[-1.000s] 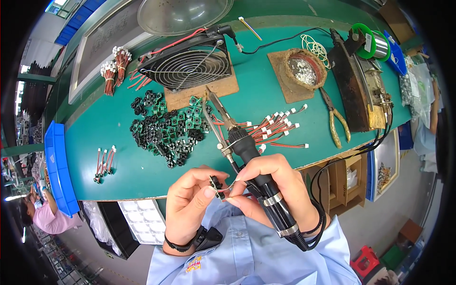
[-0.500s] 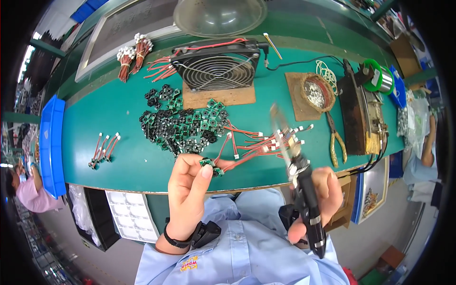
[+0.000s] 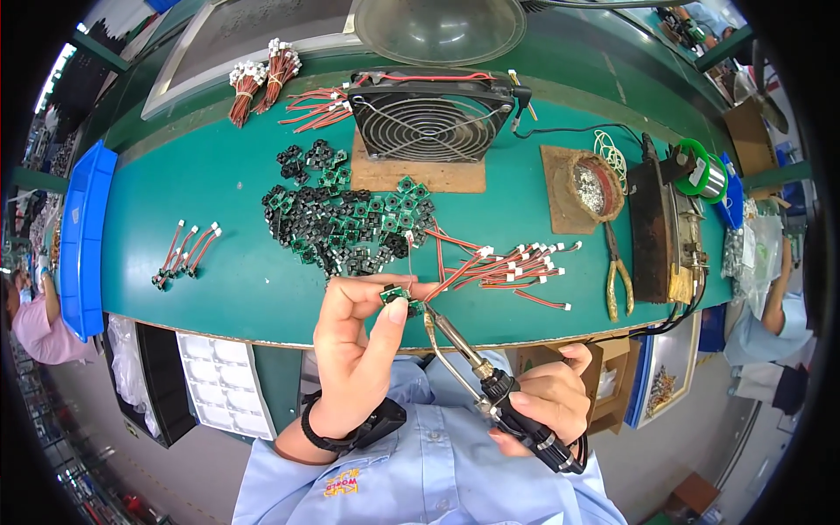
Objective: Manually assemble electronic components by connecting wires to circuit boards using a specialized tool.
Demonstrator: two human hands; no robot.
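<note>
Between the thumb and fingers of my left hand (image 3: pixel 354 337) is a small green circuit board (image 3: pixel 394 296) with a black part, held above the table's near edge. A red-and-white wire lead runs up from it. My right hand (image 3: pixel 556 398) grips a black soldering iron (image 3: pixel 529 429) with a thin metal feed tube beside its barrel. The iron's tip is at the board's right side; whether it touches is too small to tell. Beyond my left hand lies a pile of small circuit boards (image 3: pixel 350 223). Loose red-and-white wire leads (image 3: pixel 516 262) with white plugs lie to its right.
A black fan (image 3: pixel 429 127) stands on a wooden board behind the pile. At right are a round tin (image 3: pixel 598 185), pliers (image 3: pixel 618 276) and the soldering station (image 3: pixel 656 227) with a solder reel (image 3: pixel 707 177). Several wired boards (image 3: pixel 179 271) and a blue bin (image 3: pixel 85 241) are at left.
My right hand has brought the soldering iron down and left, from raised and pointing away to its tip at the board. My left hand still pinches the board, slightly farther right in view.
</note>
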